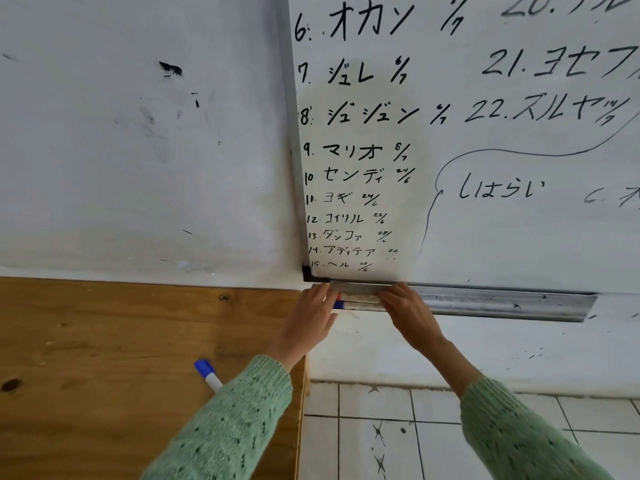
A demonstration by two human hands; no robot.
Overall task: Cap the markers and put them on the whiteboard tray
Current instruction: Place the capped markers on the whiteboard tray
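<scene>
Two white markers lie side by side at the left end of the metal whiteboard tray (pixel 502 303): a red-ended marker (pixel 356 298) behind and a blue-ended marker (pixel 358 306) in front. My left hand (pixel 313 315) touches their left ends and my right hand (pixel 407 308) covers their right ends, so each hand's fingers rest on the markers. Their caps are hidden by my fingers. A third marker with a blue cap (pixel 207 374) lies on the wooden table (pixel 104 341) at lower left, partly behind my left sleeve.
The whiteboard (pixel 485 150) with black handwriting hangs above the tray. A white wall fills the left side. The wooden table's right edge ends just under my left wrist. White floor tiles (pixel 381 427) show below.
</scene>
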